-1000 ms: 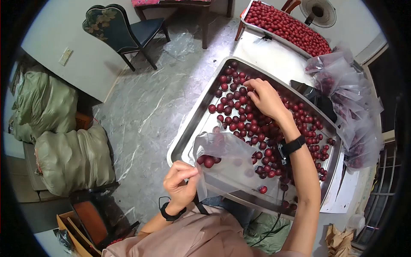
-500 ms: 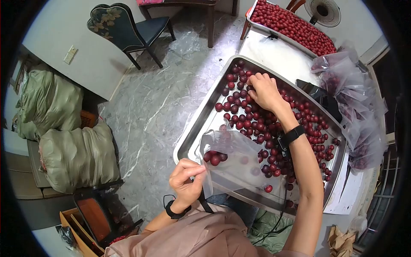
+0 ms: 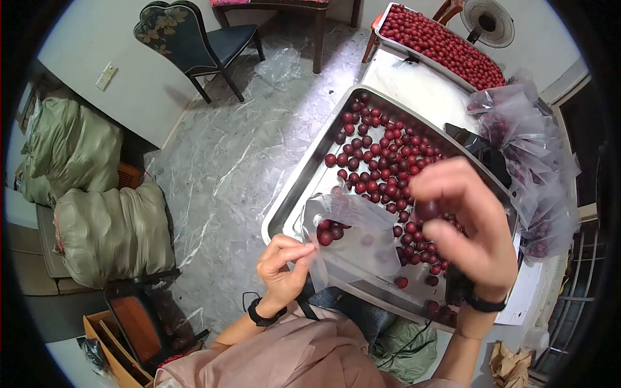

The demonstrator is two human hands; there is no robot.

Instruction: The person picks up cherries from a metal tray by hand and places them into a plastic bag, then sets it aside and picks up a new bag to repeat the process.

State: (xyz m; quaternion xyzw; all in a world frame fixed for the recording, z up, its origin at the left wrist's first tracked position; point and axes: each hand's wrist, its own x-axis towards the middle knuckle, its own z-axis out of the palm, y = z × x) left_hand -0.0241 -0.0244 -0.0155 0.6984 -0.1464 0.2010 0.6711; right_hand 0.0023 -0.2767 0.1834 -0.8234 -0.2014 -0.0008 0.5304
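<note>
My left hand (image 3: pixel 284 266) pinches the edge of a clear plastic bag (image 3: pixel 362 249), which has a few dark red plums (image 3: pixel 330 231) inside. The bag hangs over the near left part of a metal tray (image 3: pixel 310 158). Loose red and purple plums (image 3: pixel 381 152) lie scattered across the tray. Close to the camera, my right hand (image 3: pixel 469 226) is raised above the tray's right side, blurred by motion. Between its thumb and curled fingers is a dark plum (image 3: pixel 427 210). The hand hides part of the fruit below.
Behind the tray stands another tray heaped with red plums (image 3: pixel 440 48), near a fan (image 3: pixel 490 24). Filled clear bags (image 3: pixel 527 155) line the right side. A chair (image 3: pixel 194 45) stands across the floor, and green sacks (image 3: pixel 113 233) are piled at left.
My right hand has come up from the far part of the tray toward the camera and to the right, now with a plum. My left hand stays on the bag.
</note>
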